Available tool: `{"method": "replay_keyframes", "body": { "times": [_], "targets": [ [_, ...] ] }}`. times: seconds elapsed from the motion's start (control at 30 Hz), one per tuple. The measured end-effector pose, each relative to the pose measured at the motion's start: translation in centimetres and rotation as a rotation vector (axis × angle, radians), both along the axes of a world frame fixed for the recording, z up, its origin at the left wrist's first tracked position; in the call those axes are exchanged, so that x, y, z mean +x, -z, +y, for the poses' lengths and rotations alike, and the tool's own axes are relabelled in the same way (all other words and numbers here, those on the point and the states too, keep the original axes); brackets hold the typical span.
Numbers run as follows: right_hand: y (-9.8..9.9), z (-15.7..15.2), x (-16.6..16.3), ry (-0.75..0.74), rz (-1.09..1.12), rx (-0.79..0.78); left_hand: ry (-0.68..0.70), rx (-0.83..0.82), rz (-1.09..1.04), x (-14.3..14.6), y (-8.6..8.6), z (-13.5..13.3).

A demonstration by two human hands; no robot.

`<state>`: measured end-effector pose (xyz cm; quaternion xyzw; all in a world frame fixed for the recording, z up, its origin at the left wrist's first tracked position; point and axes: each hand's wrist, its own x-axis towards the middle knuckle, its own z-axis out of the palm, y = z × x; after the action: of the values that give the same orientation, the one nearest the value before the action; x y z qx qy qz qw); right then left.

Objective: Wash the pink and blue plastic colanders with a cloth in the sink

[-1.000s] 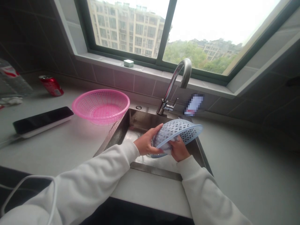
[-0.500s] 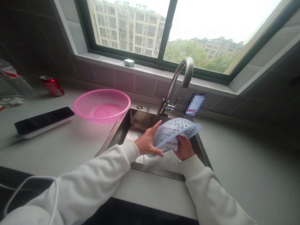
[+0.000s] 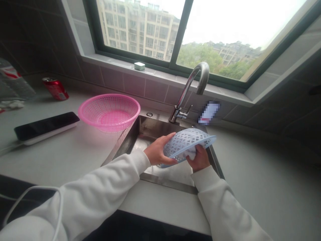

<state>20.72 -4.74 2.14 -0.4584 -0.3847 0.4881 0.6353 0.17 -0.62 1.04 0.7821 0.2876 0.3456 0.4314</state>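
Observation:
A light blue plastic colander is tilted on its side above the steel sink, its perforated outside facing up and away from me. My left hand grips its left edge, thumb in front along the rim and fingers behind on the outer wall. At its open side, my right hand is closed on a whitish cloth that reaches inside the colander. Part of the cloth and some right-hand fingers are hidden by the rim. The faucet stands behind the colander.
Left of the sink sits a pink basket on the counter. Farther left are a black-topped flat device, a red can and a plastic bottle. A small green-white box lies on the windowsill. A white cable loops near my left sleeve.
The colander has tilted slightly, its lower left rim dropping. My left fingers have closed in on its wall, and my right hand with the cloth has shifted slightly right along the open side.

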Motion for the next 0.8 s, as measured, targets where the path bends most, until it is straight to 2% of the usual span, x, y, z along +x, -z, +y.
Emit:
{"method": "replay_keyframes", "body": {
  "times": [0.2, 0.33, 0.43, 0.5, 0.63, 0.8],
  "targets": [
    [1.4, 0.4, -1.7, -0.121, -0.032, -0.066, -0.005, -0.082, 0.004, 0.0, -0.1, 0.1],
    [0.9, 1.2, -0.9, 0.008, 0.116, 0.000, -0.010, -0.131, -0.022, -0.3, 0.0, 0.2],
    [0.6, 1.4, -0.4, 0.062, 0.131, 0.042, 0.023, -0.137, -0.042, -0.2, -0.1, -0.1],
    [0.9, 1.1, -0.7, 0.007, 0.073, 0.005, 0.014, -0.116, -0.038, -0.1, -0.3, -0.4],
    [1.2, 0.6, -1.4, -0.206, -0.196, -0.012, -0.018, -0.037, -0.033, -0.2, -0.7, -0.5],
    [-0.2, 0.1, -0.1, -0.048, -0.245, 0.048, 0.000, -0.019, -0.037, -0.3, -0.7, -0.3]
  ]
}}
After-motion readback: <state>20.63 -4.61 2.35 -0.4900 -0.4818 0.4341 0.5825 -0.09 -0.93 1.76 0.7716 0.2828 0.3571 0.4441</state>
